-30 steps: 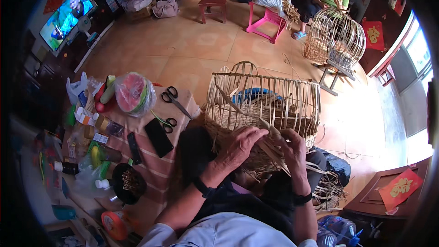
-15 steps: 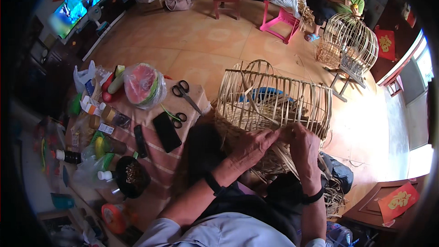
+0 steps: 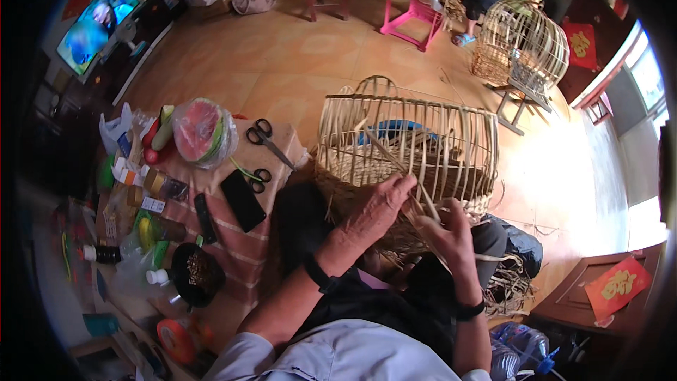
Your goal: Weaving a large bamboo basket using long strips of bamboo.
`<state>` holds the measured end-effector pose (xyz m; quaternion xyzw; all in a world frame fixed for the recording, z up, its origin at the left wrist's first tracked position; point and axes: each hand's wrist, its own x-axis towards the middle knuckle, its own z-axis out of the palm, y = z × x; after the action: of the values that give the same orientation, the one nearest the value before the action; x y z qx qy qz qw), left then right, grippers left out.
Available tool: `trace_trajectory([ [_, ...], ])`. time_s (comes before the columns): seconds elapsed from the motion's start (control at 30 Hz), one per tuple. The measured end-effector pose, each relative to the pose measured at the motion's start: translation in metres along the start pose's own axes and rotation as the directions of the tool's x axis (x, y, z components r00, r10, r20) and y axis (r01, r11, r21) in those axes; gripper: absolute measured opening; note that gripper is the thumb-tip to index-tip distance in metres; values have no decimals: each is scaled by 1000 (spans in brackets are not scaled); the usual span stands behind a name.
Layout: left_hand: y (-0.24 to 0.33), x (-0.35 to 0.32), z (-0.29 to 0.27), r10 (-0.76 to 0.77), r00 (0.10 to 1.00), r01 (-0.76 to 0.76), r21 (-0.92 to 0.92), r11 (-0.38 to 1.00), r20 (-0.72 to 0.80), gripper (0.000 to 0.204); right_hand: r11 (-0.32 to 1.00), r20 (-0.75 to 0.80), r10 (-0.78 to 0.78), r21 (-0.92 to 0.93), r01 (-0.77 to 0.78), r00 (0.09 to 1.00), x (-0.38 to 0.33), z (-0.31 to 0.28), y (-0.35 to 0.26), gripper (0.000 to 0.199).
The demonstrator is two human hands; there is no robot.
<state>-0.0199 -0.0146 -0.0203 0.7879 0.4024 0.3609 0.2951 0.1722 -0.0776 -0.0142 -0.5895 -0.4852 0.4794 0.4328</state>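
A half-woven basket point(image 3: 345, 162) lies on its side in front of my lap, with upright pale stakes and a denser woven band of dry plant strips. At its near edge my left hand point(image 3: 381, 204) is closed, pinching a strip against the weave. Just to the right, my right hand point(image 3: 451, 233) has thumb and fingers bent around a flat, pale strip point(image 3: 426, 201) that runs up toward the stakes. Something blue point(image 3: 398, 129) shows through the bars inside the basket. The fingertips of both hands are partly hidden.
On the left, a cloth-covered table point(image 3: 236, 268) holds scissors point(image 3: 268, 142), a phone point(image 3: 243, 200), wrapped watermelon point(image 3: 201, 130) and jars. Loose strips point(image 3: 508, 289) lie right of my knee. Farther off are another basket point(image 3: 525, 46) on a stand, a seated person and a pink stool point(image 3: 416, 21).
My right hand has turned and dropped lower, with the strip now showing between my hands. My left hand moved slightly left. The whole view has shifted a little.
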Motion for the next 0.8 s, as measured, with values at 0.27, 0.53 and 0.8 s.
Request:
trace_trajectory([
  [0.27, 8, 5, -16, -51, 998, 48, 85, 995, 29, 24, 807, 24, 183, 568, -164, 983, -11, -49, -7, 11],
  [0.53, 7, 10, -29, -127, 974, 129, 0, 992, 189, 26, 563, -16, 78, 826, -30, 997, -31, -63, 32, 17],
  [0.8, 15, 9, -30, -179, 970, 184, -13, 983, 166, 26, 978, 353, 138, 98, -183, 925, -55, -34, -19, 15],
])
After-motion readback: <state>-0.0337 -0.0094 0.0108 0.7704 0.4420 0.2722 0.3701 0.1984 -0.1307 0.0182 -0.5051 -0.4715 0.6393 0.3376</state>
